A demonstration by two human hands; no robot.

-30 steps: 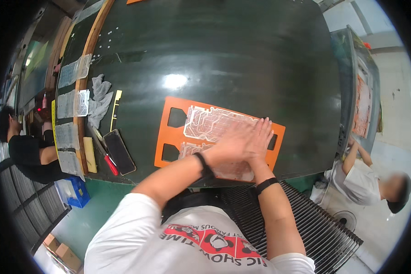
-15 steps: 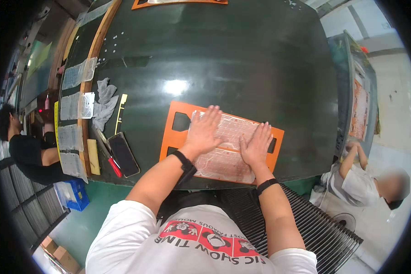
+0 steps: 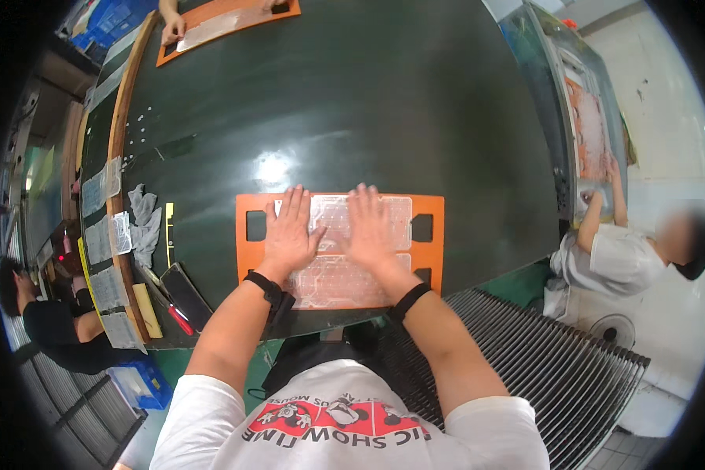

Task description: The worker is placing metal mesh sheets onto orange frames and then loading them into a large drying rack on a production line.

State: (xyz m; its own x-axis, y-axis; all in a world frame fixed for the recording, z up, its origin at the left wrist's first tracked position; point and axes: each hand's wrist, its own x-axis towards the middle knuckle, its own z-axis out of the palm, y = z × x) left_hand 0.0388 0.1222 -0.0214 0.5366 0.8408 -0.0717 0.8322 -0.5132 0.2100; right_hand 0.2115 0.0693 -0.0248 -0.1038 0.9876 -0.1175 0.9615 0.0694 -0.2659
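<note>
An orange board (image 3: 247,254) with square cut-outs lies near the front edge of the dark green table, square to me. On it rest clear, thin sheets with a fine line pattern (image 3: 341,291). My left hand (image 3: 291,237) lies flat with its fingers stretched out on the left part of the upper sheet. My right hand (image 3: 366,231) is also flat, a short way to the right of it, its fingertips slightly blurred. Neither hand grips anything. The palms and wrists hide parts of both sheets.
A phone (image 3: 186,298), a red-handled tool (image 3: 180,319), a grey cloth (image 3: 144,227) and a yellow strip (image 3: 169,235) lie left. Clear sheets hang over a wooden rail (image 3: 119,129). Another person's hand (image 3: 173,30) works at a far orange board (image 3: 211,12). A black slatted rack (image 3: 525,368) stands right.
My right hand has slid left across the sheets, closer to my left hand. The view has turned, so the board appears straighter. Another person's hands now show at the far board.
</note>
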